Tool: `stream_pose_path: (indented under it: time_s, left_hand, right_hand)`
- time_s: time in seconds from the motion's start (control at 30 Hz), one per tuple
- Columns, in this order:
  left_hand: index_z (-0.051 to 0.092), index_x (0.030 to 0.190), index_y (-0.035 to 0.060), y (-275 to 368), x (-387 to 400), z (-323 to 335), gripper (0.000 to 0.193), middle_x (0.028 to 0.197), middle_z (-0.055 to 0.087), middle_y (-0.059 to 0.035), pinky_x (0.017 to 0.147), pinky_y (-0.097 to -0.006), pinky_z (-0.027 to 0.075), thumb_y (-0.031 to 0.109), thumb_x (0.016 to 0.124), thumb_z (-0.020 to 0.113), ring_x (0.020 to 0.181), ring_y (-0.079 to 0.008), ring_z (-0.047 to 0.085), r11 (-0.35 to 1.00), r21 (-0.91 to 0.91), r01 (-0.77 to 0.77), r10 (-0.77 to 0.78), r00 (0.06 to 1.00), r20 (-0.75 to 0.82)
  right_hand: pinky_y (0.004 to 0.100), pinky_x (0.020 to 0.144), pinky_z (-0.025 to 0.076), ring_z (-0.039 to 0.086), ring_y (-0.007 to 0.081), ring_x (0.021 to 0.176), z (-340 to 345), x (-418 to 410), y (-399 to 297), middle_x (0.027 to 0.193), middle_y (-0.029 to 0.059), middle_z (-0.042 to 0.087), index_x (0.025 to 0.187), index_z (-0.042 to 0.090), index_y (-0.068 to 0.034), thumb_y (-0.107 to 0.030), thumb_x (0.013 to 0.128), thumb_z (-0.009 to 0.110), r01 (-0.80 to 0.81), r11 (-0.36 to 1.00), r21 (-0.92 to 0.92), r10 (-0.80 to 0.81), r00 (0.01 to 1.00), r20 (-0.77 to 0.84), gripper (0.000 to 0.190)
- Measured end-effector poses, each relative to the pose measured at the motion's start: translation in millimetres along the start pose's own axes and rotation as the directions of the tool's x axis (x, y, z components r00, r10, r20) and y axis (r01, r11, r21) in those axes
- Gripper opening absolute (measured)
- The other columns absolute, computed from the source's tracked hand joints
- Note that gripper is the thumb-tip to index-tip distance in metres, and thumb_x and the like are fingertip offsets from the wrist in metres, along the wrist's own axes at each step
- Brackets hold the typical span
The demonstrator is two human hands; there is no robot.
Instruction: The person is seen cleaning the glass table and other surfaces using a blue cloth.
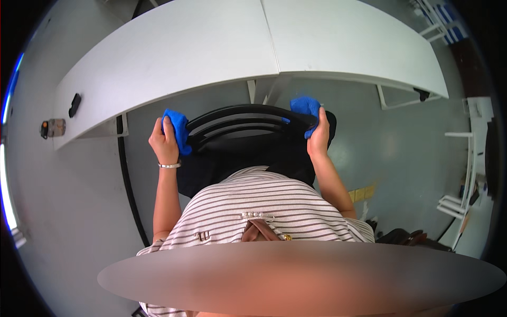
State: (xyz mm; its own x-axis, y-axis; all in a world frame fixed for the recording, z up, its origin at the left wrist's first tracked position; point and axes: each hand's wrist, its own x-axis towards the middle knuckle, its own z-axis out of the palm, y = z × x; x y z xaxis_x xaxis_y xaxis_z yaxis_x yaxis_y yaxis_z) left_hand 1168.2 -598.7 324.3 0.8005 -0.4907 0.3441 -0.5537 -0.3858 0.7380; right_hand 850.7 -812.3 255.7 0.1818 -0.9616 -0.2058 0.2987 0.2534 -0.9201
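A black chair with a slatted, curved backrest (241, 110) is in front of my body. My left hand (163, 139) grips a blue cloth (178, 128) at the left end of the top rail. On the other side, my right hand (320, 134) holds a second blue cloth (305, 106) against the rail's right end. Part of this cloth hangs below the rail, between my palm and the chair. My fingertips are partly hidden by both cloths. The dark seat area (245, 154) shows below the slats, partly covered by my striped shirt.
A long white table (206, 43) curves across the far side, with a seam near its middle. On its left end are a black case (74, 105) and a clear bottle (58, 127). A black cable cover (126, 174) crosses the floor at left. White racks (467, 174) stand at right.
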Motion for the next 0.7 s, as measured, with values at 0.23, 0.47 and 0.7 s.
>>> stream_pose_path:
  time_s: [0.23, 0.47, 0.7]
  left_hand:
    - [0.053, 0.079, -0.001, -5, 3, -7, 0.034, 0.058, 0.04, -0.0104, 0.05, -0.0345, 0.035, 0.024, 0.103, 0.055, 0.055, -0.0153, 0.032, 0.999, -0.012, 0.038, -0.038, 0.998, 0.054]
    - [0.059, 0.091, -0.0026, 0, 88, -23, 0.03, 0.069, 0.054, -0.0154, 0.059, -0.0358, 0.043, 0.024, 0.103, 0.055, 0.062, -0.0219, 0.048, 0.997, -0.083, 0.008, 0.003, 0.991, 0.137]
    - [0.063, 0.103, 0.0071, 46, 105, 38, 0.022, 0.099, 0.065, -0.0142, 0.078, -0.044, 0.052, 0.026, 0.093, 0.066, 0.09, -0.0367, 0.065, 0.928, 0.012, -0.371, 0.329, 0.835, 0.441]
  right_hand:
    - [0.0338, 0.094, 0.047, 0.061, 0.0173, 0.102, -3, 13, -15, 0.113, 0.0088, 0.066, 0.114, 0.064, 0.006, -0.034, 0.105, 0.045, 0.022, 1.0, -0.021, -0.021, 0.999, 0.04, 0.046]
    - [0.034, 0.084, 0.05, 0.063, 0.0208, 0.094, 99, 85, -123, 0.102, 0.0128, 0.067, 0.115, 0.059, -0.002, -0.026, 0.1, 0.058, 0.614, 0.63, -0.476, -0.373, 0.777, 0.507, 0.028]
    - [0.0444, 0.078, 0.05, 0.059, 0.0349, 0.094, 177, 163, -42, 0.101, 0.0131, 0.061, 0.114, 0.062, -0.01, -0.033, 0.092, 0.067, 0.79, -0.185, -0.585, -0.254, 0.537, 0.805, 0.032]
